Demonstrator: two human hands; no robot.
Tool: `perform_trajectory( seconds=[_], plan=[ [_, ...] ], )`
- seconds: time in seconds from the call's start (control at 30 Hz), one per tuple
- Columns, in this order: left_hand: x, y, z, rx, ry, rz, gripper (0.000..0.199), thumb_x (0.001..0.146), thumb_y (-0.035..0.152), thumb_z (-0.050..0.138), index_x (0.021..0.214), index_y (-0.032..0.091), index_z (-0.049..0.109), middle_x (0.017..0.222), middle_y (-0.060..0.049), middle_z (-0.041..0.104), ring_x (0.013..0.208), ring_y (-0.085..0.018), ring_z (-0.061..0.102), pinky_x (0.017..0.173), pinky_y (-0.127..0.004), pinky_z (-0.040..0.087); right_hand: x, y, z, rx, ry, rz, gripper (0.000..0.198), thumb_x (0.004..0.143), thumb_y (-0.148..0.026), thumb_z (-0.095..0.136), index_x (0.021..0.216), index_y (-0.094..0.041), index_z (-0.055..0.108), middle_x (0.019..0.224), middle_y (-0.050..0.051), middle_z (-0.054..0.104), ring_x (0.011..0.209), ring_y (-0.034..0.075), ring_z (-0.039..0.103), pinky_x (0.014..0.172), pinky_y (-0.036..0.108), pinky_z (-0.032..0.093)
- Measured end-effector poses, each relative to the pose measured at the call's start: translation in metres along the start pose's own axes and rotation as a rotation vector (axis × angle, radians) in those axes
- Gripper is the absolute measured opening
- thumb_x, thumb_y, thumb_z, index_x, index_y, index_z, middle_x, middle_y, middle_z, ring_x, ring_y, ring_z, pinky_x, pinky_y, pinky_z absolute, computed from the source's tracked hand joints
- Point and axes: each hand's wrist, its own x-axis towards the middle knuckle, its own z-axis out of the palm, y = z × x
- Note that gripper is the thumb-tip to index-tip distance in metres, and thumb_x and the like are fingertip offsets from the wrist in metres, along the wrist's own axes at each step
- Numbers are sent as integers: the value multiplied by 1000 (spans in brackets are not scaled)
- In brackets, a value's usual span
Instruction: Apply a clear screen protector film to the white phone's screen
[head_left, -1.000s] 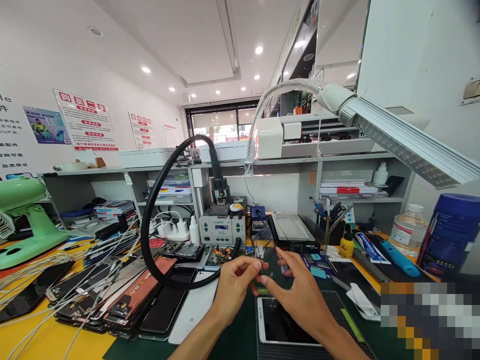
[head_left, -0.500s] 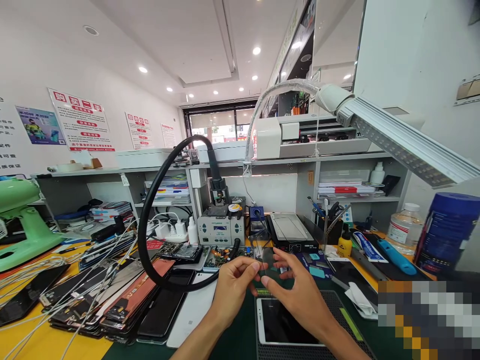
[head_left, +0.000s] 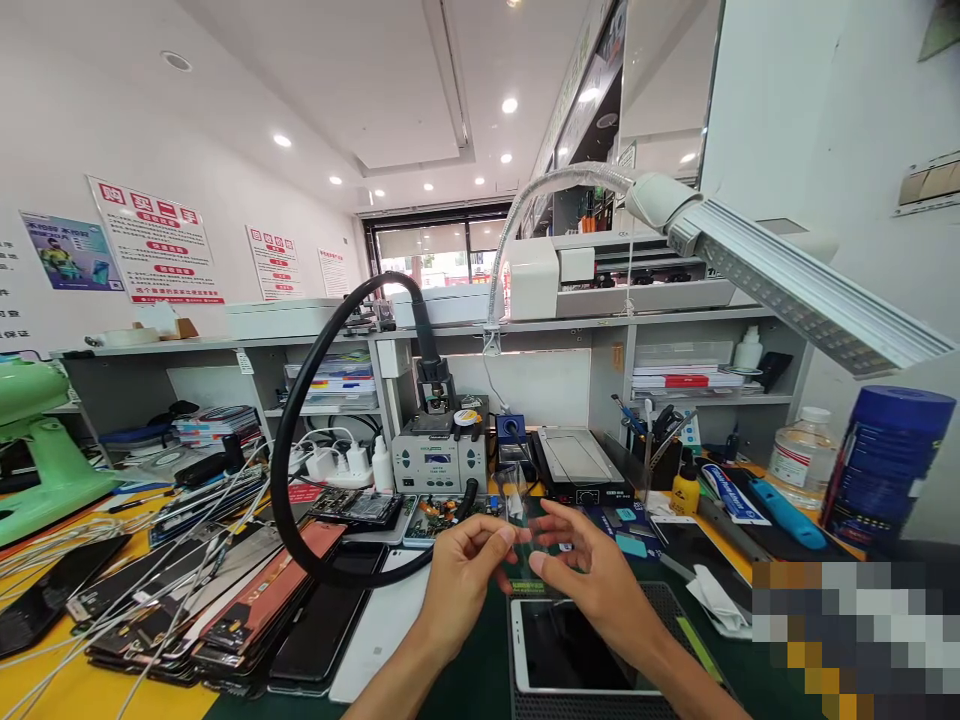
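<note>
My left hand (head_left: 466,575) is raised above the front of the work mat, thumb and index finger pinched together. Something thin and see-through seems to be at its fingertips, too faint to name. Facing it, my right hand (head_left: 589,565) has its thumb and curved fingers apart, its fingertips close to the left ones. Below both hands lies a white-framed tablet (head_left: 570,645) with a dark screen, partly covered by my right hand and wrist. It rests on a dark textured pad (head_left: 690,600).
Left are stacked phone parts (head_left: 247,620), a white back panel (head_left: 382,630) and a looping black hose (head_left: 281,470) from a grey hot air station (head_left: 439,462). Right stand a yellow bottle (head_left: 685,492), a clear jug (head_left: 802,460) and a blue canister (head_left: 889,465). A lamp (head_left: 810,285) hangs overhead.
My hands stay close together in nearly the same place. The right hand has shifted slightly, with its thumb a little farther right. The view has turned slightly.
</note>
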Motion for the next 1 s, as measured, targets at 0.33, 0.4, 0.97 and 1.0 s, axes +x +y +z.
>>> perform_trajectory(
  seconds=[0.33,0.4,0.97,1.0],
  plan=[
    [-1,-1,-1,5,28,-22,37,80,51,78,73,15,73,77,-7,72,60,-13,58,51,-22,51,-1,-6,-4,133,-21,30,69,76,-54,78,132,-19,56,122,14,63,112,31,61,97,49,49],
    [0,-2,-1,7,35,-27,37,79,51,78,73,15,73,77,-6,72,60,-13,58,51,-22,50,-1,-7,-5,149,-22,40,68,76,-54,78,131,-20,57,122,14,63,112,31,61,98,49,49],
    [7,-6,-10,28,123,-87,34,77,48,77,74,14,72,61,0,61,49,-10,54,50,-22,47,-3,-9,-13,301,-48,91,59,78,-52,80,128,-25,64,127,11,65,119,32,61,95,45,51],
    [8,-7,-10,26,129,-88,34,76,48,78,73,14,72,61,0,60,51,-11,53,50,-23,47,-3,-10,-14,307,-46,93,58,79,-51,80,128,-26,65,128,11,65,120,32,61,95,45,51]
  ],
)
